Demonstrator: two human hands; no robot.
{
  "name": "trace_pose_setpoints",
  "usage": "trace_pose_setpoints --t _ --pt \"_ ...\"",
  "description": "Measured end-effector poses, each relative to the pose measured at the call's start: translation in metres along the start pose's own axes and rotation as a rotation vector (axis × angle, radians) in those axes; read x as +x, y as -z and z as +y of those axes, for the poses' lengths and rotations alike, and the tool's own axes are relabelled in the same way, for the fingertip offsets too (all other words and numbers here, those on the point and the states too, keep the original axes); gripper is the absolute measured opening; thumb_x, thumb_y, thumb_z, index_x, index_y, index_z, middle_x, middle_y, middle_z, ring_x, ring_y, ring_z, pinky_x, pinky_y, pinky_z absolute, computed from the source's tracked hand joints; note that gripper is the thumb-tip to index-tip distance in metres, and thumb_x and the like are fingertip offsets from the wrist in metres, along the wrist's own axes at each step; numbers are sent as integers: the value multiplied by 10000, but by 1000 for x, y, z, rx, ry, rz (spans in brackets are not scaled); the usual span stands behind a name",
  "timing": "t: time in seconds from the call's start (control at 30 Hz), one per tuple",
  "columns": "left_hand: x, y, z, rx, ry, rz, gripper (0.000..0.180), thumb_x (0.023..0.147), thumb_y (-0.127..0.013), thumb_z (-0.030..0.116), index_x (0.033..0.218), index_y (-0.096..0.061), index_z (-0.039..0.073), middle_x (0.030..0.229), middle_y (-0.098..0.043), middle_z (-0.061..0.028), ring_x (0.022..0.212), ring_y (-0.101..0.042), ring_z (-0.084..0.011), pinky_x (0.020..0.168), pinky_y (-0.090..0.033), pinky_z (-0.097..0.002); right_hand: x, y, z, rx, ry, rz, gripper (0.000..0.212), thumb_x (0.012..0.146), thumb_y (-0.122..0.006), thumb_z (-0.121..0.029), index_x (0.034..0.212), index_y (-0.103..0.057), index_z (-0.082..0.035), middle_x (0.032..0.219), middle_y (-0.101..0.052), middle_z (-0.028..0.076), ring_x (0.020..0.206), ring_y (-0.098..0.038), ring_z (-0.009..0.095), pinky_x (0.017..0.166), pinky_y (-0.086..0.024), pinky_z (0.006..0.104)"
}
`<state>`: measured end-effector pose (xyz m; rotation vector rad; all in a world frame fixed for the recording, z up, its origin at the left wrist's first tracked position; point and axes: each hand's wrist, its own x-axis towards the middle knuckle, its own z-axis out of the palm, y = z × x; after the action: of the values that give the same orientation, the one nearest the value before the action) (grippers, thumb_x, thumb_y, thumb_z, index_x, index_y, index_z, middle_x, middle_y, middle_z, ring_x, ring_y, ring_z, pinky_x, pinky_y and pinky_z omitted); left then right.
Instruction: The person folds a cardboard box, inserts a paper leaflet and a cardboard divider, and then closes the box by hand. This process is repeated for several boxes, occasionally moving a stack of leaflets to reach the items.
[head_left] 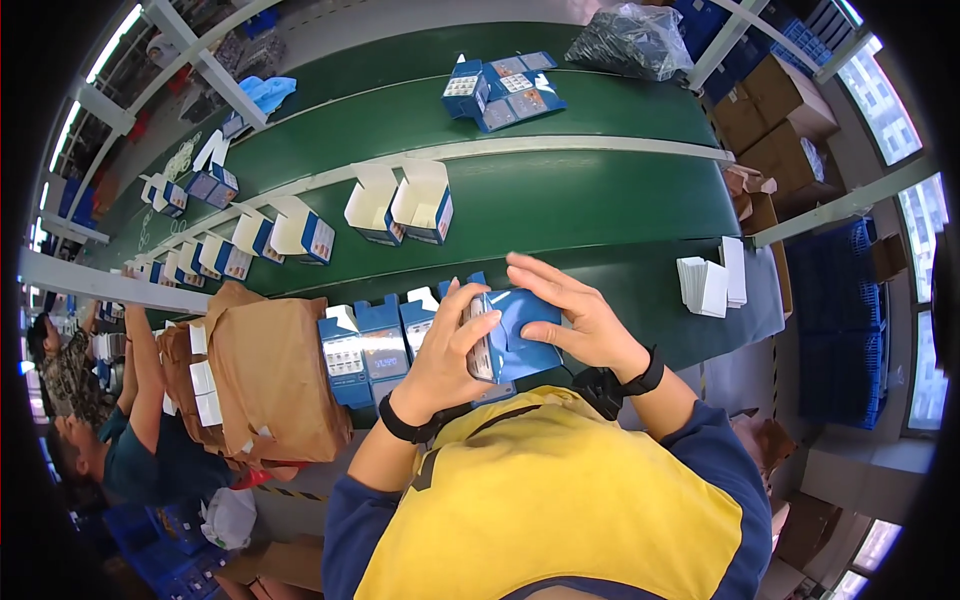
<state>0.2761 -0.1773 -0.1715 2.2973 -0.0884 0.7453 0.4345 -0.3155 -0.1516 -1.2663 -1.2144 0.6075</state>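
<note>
A small blue cardboard box [535,352] is held in front of my chest, above the near edge of the bench. My left hand [445,350] grips it from the left, the thumb lying along its printed side. On the box's right, my right hand [590,320] has its fingers stretched out and spread past the far edge. Its thumb rests on the blue top face. Flattened blue cartons [380,340] lie side by side to the left of my left hand, partly covered by it. The underside of the held box is hidden.
Open-topped boxes [424,205] line the green conveyor [560,195] ahead. White folded cards [705,285] lie at the right. A large brown paper bag [275,375] stands at my left, beside a co-worker's arm [145,365]. Farther back are blue cartons [505,92] and a dark plastic bag [632,42].
</note>
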Motion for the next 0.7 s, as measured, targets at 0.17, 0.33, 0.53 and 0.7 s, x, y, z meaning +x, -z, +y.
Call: trace_pose_setpoints --t 0.17,0.33,0.53,0.7 --pt "2 2 6 36 32 -68 901 549 -851 246 1283 -334 174 1251 -376 -220 1128 -435 -396 921 -402 -475 1 3 5 -81 -49 -85 495 752 -674 -68 1229 -542 -90 1215 -542 134 1069 -544 268 911 -427 341" --pt "4 1 14 2 139 -53 913 544 -852 256 1294 -340 164 1250 -374 -225 1134 -426 -399 934 -392 -468 8 2 6 -134 -42 -95 507 746 -674 -70 1234 -537 -93 1155 -579 133 1032 -565 275 899 -438 345" --pt "5 -4 18 -8 183 10 930 551 -850 304 1306 -335 137 1279 -342 -228 1158 -405 -400 955 -366 -472 6 4 17 31 -84 -24 636 808 -634 -357 1348 -399 -117 1231 -523 135 1072 -540 254 912 -433 363" --pt "23 -36 17 -163 94 252 922 591 -828 345 1323 -316 115 1300 -316 -230 1198 -378 -401 1037 -223 -530 -8 -31 38 942 -205 336 705 879 -447 -540 1436 -181 -198 1324 -426 127 1119 -494 224 940 -406 336"
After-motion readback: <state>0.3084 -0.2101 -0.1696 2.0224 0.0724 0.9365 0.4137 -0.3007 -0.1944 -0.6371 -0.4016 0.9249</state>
